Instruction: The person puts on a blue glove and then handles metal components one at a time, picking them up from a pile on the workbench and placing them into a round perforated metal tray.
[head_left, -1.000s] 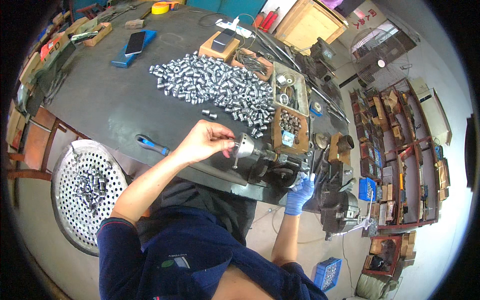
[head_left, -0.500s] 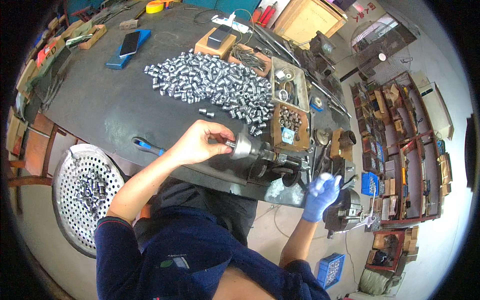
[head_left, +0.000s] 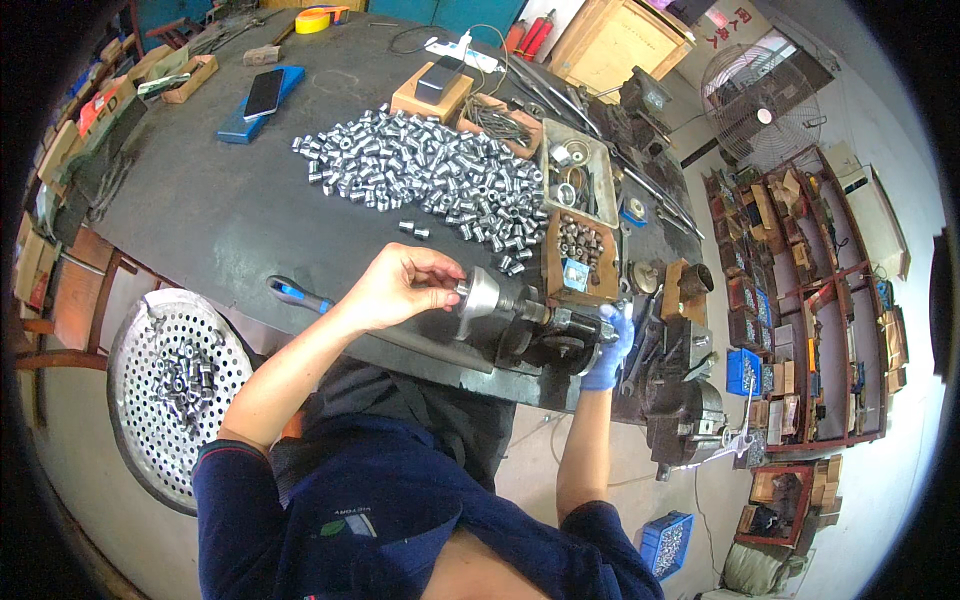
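Observation:
My bare left hand (head_left: 402, 285) has its fingertips pinched on a small metal sleeve at the mouth of a silvery chuck (head_left: 480, 298) on a small bench machine (head_left: 545, 335). My right hand (head_left: 608, 345), in a blue glove, rests on the machine's right side near its lever; whether it grips anything is unclear. Behind the machine a big heap of shiny metal sleeves (head_left: 430, 175) lies on the dark workbench (head_left: 220, 215).
A perforated round metal basket (head_left: 175, 385) with several sleeves stands at the lower left. Wooden boxes of parts (head_left: 578, 250), a blue-handled tool (head_left: 298, 294), a phone on a blue box (head_left: 262, 95), a bench vise (head_left: 680, 395) and shelves at the right are around.
My right hand came back up from below the bench edge onto the machine's right side. My left hand stayed at the chuck.

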